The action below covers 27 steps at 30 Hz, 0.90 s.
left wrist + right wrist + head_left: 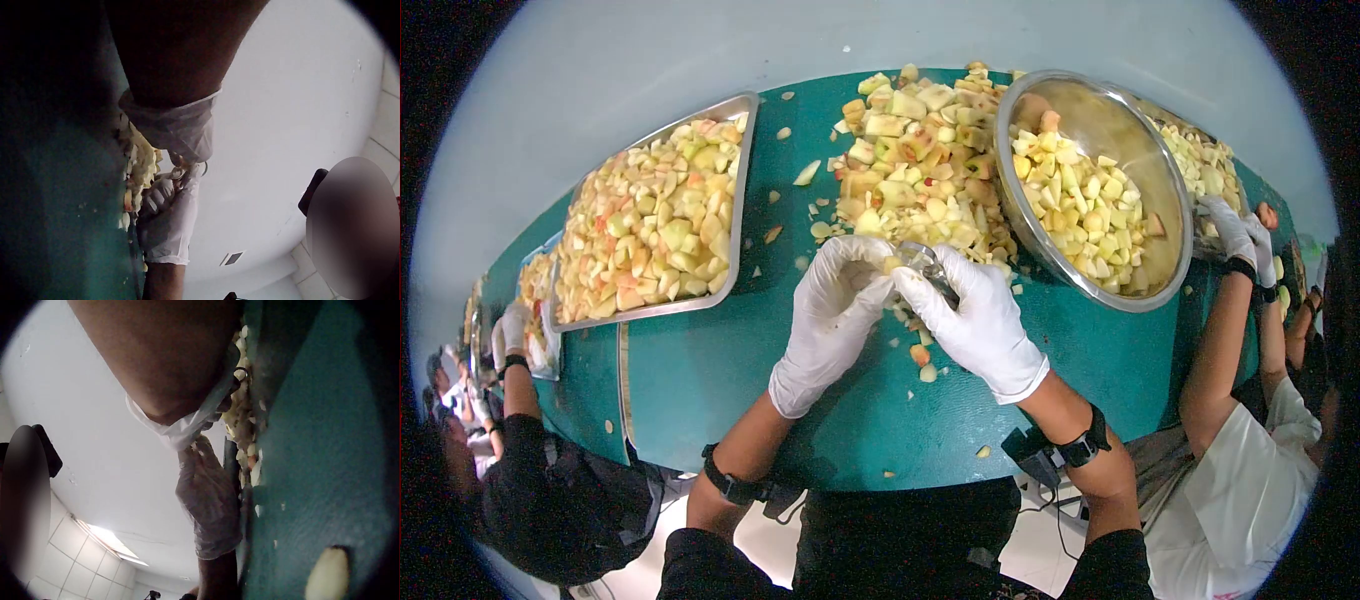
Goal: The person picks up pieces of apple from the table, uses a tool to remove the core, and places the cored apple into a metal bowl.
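Observation:
My gloved left hand (pixel 832 318) pinches a small pale piece of fruit (pixel 892 264) between thumb and fingers. Close beside it, my gloved right hand (pixel 988 330) grips a shiny metal tool (pixel 925 258) with a rounded loop; its exact kind cannot be told, as the fingers cover much of it. The fingertips of both hands meet over the near end of a heap of cut, apple-like fruit (pixel 915 150) on the green table (pixel 800 440). In the right wrist view, a metal ring (pixel 241 373) shows past the right hand.
A metal tray (pixel 738 215) piled with fruit chunks stands at left. At right, a steel bowl (pixel 1135 110) of cut pieces tilts against the heap. Loose bits, such as one chunk (pixel 920 355), dot the table. Other people's gloved hands (pixel 1232 228) work at both sides.

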Motion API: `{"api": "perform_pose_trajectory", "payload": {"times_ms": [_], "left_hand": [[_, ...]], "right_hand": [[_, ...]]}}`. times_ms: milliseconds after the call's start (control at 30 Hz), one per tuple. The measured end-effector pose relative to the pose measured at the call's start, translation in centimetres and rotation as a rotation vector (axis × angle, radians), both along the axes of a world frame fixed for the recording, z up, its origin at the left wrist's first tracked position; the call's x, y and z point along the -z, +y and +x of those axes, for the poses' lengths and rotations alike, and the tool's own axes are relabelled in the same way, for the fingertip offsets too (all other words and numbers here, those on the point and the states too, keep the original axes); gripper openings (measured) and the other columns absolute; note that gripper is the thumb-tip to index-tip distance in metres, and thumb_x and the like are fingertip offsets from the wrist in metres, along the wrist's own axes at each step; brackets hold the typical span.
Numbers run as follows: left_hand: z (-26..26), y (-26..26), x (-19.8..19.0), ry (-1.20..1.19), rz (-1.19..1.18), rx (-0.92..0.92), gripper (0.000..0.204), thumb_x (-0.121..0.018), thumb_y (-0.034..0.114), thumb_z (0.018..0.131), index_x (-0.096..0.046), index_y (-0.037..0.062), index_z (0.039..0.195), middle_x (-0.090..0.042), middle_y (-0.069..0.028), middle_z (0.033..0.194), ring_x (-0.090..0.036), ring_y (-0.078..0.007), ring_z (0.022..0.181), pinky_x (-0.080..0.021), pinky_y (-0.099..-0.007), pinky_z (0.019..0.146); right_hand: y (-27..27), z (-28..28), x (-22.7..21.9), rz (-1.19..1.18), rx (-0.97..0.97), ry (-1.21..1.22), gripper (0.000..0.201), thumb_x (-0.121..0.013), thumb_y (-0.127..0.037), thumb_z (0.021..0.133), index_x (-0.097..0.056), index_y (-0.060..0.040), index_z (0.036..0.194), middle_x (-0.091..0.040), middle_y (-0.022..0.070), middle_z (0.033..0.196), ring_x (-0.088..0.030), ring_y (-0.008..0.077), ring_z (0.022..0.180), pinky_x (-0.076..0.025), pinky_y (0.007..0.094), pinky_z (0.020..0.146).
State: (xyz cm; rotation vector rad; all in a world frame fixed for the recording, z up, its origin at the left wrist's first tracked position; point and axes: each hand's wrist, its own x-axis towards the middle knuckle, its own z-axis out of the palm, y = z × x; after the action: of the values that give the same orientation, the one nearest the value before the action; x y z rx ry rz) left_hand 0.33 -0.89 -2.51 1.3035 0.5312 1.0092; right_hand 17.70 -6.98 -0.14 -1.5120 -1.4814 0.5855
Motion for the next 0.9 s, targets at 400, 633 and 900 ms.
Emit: {"api": "perform_pose_trajectory", "payload": {"times_ms": [400,633,900], "left_hand": [[-0.2,0.2,-0.1,0.103,0.060,-0.041,0.030,-0.070,0.005,0.096,-0.057,0.0021,0.122,-0.062,-0.0052,0.117,-0.062,-0.0117,0.103,-0.052,-0.0274,0.090],[-0.1,0.4,-0.9,0.088,-0.006,-0.079,0.024,-0.066,0.004,0.098,-0.057,0.0014,0.120,-0.065,-0.0057,0.110,-0.063,-0.0120,0.100,-0.052,-0.0283,0.089],[-1.3,2.3,-1.6,0.244,0.224,-0.367,0.021,-0.070,0.010,0.097,-0.063,0.0033,0.116,-0.068,-0.0055,0.112,-0.064,-0.0135,0.102,-0.051,-0.0289,0.093]], "right_hand": [[-0.6,0.3,-1.3,-0.050,-0.015,-0.105,0.036,-0.071,-0.041,0.095,-0.067,-0.0070,0.083,-0.062,0.0140,0.061,-0.066,0.0353,0.057,-0.049,0.0438,0.052],[-0.5,0.2,-0.4,0.067,0.034,0.042,0.034,-0.072,-0.041,0.095,-0.069,-0.0079,0.086,-0.060,0.0105,0.058,-0.060,0.0263,0.050,-0.045,0.0390,0.051],[0.6,1.0,0.7,0.041,0.120,0.015,0.039,-0.068,-0.045,0.097,-0.069,-0.0070,0.087,-0.061,0.0156,0.061,-0.062,0.0347,0.055,-0.046,0.0431,0.054]]}}
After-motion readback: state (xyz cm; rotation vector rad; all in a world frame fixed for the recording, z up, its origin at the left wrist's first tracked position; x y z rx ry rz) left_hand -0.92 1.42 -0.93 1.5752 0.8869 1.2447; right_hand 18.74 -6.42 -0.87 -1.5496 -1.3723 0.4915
